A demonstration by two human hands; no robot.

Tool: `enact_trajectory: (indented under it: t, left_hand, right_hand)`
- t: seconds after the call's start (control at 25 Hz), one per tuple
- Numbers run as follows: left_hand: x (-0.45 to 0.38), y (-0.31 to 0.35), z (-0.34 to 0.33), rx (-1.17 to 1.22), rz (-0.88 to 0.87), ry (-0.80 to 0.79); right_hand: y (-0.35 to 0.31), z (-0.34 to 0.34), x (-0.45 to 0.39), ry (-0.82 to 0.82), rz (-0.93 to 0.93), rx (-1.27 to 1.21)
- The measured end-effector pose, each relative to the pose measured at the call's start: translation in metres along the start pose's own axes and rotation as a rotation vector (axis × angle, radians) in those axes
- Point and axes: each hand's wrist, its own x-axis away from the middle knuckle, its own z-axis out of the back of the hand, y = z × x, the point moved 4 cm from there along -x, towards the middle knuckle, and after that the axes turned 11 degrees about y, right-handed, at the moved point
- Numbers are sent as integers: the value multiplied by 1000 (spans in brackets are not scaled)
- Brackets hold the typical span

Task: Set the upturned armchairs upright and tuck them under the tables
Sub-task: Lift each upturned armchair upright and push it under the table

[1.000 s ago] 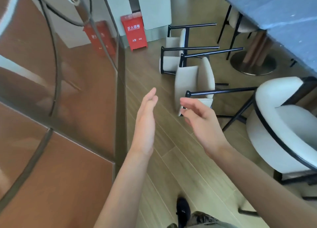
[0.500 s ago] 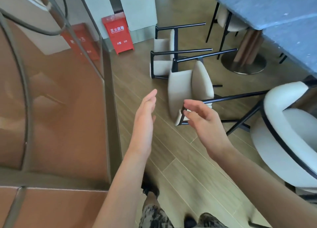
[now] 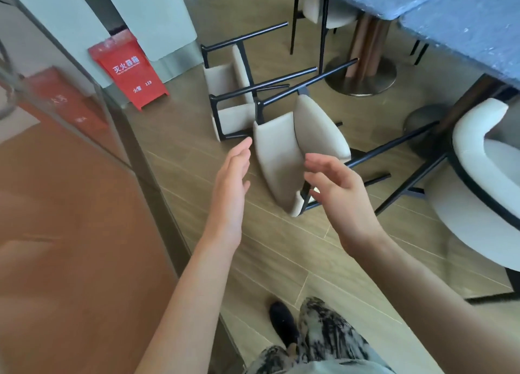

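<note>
Reaching toward the nearer upturned armchair [image 3: 284, 160] on the wooden floor [image 3: 281, 255], the left hand [image 3: 230, 188] and right hand [image 3: 337, 193] hold nothing, fingers loosely spread either side, seemingly to grasp it; a second toppled armchair [image 3: 228, 92] lies behind, near the table [image 3: 464, 13].

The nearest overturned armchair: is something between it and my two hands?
Nothing visible stands between. The left hand and right hand are open just before the nearest overturned armchair, holding nothing. A second overturned armchair lies behind it.

Bright, soft daylight, perhaps from the left; glass partition [image 3: 64, 137] shows hazy reflections, edges bow, slight overall blur
</note>
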Motion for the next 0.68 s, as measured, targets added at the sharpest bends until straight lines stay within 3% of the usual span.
enact_trajectory:
  t: [0.28,0.68]
  left_hand:
    - [-93,-8,-23,-58,51,-146]
    - [-257,2,-110,-168,127,-358]
  right_hand:
    - [18,-36,-66,158,-66,-13]
    - [6,-82,-227,380,-146,-116]
